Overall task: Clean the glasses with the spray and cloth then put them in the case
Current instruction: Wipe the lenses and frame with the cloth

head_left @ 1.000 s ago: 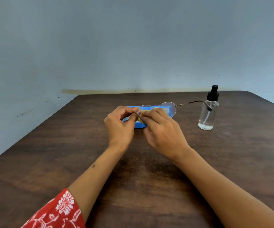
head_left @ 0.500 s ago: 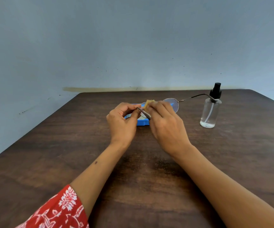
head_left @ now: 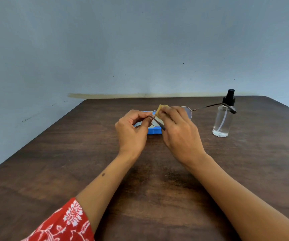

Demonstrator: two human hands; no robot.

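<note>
Both hands meet over the middle of a dark wood-grain table (head_left: 57,153), holding thin wire-rimmed glasses (head_left: 189,112) up off its surface. The left hand (head_left: 131,131) pinches the frame's left end between thumb and curled fingers; from that pinch 1 dark, slim temple arm angles down toward the camera, ending in a rounded tip. The right hand (head_left: 180,134) is closed on a small, soft tan cloth (head_left: 161,108), pressing it against the left lens; a crumpled corner of cloth sticks up above the fingertips. The other lens, rounded and clear, shows partly past the right knuckles, and its temple arm stretches right in a thin metal line, its curved dark tip crossing in front of the spray (head_left: 222,119). The spray is a clear cylindrical bottle with a black pump top, upright at the right. A blue, smooth plastic case (head_left: 155,131) lies on the table behind the hands, mostly hidden. A red floral sleeve (head_left: 65,223) covers the left upper forearm.
</note>
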